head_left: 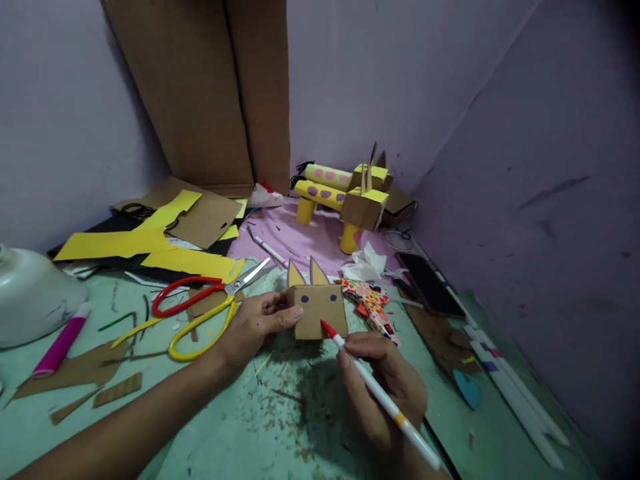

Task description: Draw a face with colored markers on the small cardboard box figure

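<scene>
My left hand grips the left side of a small cardboard animal head, thumb on its front. The head has two pointed ears and two dark blue dots for eyes. In my right hand is a white marker with a red tip, held like a pen. Its tip meets or nearly meets the lower front of the head; I cannot tell whether it touches. Just left of my left hand lie open scissors with one red and one yellow handle.
Two cardboard-tube animals stand at the back on pink cloth. Yellow paper strips and cardboard scraps lie left, near a magenta glue stick and white lamp base. A phone and white markers lie right.
</scene>
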`<state>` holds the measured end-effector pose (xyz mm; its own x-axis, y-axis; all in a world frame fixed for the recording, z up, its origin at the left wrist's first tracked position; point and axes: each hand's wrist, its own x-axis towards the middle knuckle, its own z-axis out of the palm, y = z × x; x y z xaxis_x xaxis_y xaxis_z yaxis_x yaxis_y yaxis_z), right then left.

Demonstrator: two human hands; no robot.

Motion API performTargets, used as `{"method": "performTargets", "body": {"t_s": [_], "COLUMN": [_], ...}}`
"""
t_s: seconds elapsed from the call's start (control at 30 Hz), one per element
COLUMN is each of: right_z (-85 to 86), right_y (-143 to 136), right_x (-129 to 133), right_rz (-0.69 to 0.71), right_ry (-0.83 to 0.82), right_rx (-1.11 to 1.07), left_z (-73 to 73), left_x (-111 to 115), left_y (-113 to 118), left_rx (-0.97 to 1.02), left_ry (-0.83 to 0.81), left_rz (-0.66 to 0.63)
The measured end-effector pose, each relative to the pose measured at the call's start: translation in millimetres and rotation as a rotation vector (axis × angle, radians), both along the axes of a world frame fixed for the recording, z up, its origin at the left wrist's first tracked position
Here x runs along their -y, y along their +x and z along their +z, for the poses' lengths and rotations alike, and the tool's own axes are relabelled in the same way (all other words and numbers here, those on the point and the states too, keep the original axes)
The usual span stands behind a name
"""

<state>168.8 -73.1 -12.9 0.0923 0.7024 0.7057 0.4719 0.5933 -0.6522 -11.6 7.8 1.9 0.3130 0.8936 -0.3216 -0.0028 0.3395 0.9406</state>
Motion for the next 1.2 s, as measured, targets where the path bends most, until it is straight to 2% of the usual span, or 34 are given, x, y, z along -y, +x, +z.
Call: {"method": "performTargets", "body": {"t_s": [0.3,0.63,1.0,1.2], "right_z": [0.7,0.6,0.7,3.0], "right_y": [1.7,3.1,4.8,2.6], "right_x": [1.5,0.5,1.6,0.7], "right_rz": [0.029,-0.041,0.004,-0.045], "right_ry": [-0.029,-0.041,-0.059,-0.053], "right_rx": [0.018,-0.021,0.005,-0.018], "left_z": [1.2,-1.0,-0.7,-0.7], "left_x": [1.2,0.0,0.3,1.2], "left_y": [0.1,-0.5,-0.2,-0.9], "left_rx": [0.037,0.069,0.108,0.118], "left_ry": [-0.007,0.006,0.011,-0.003], "left_rz": [0.015,0.002,0.006,-0.016]}}
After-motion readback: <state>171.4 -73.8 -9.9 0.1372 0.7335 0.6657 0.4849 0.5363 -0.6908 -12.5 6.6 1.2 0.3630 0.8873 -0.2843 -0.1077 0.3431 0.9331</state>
